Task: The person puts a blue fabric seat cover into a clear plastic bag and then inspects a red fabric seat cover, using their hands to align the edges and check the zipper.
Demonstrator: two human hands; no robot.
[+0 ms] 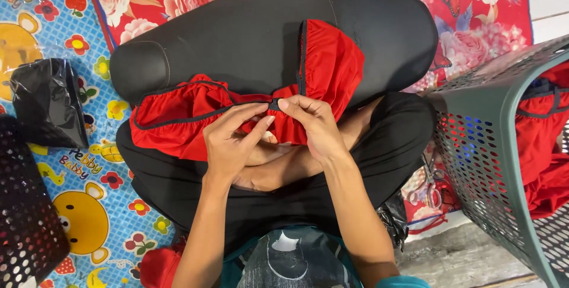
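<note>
Setting: A person sat cross-legged on a patterned floor mat (77,163), a red floral cloth (474,15) spread beyond the hands, seen from a head-worn camera looking down.
Cushion: A large black padded cushion (249,33) lay just past both hands and carried most of the garment.
Basket: A grey perforated plastic basket (492,146) stood to the right of the right hand, with more red fabric (542,157) heaped inside it.
Garment: A red garment with black edging (332,63) was draped over the near edge of the cushion and onto the lap, one part rising up the cushion beyond the right hand, the rest gathered in ruffles toward the left hand.
Black bag: A glossy black plastic packet (44,101) lay well to the left of the left hand on the mat.
Left hand: The left hand (231,143) was pinched on the black trim, thumb and fingers closed over the edge.
Right hand: The right hand (314,125) was also closed on the trim, fingertips meeting the left hand's at a small dark junction of the edging (274,105).
Handling: The cloth looked thin, light and limp, likely smooth enough to slide; it would sag and bunch wherever unsupported.
Hold: The bound black edge seemed the firmest place to grip, taken with two hands close together, as the loose red panels would give no purchase.
</note>
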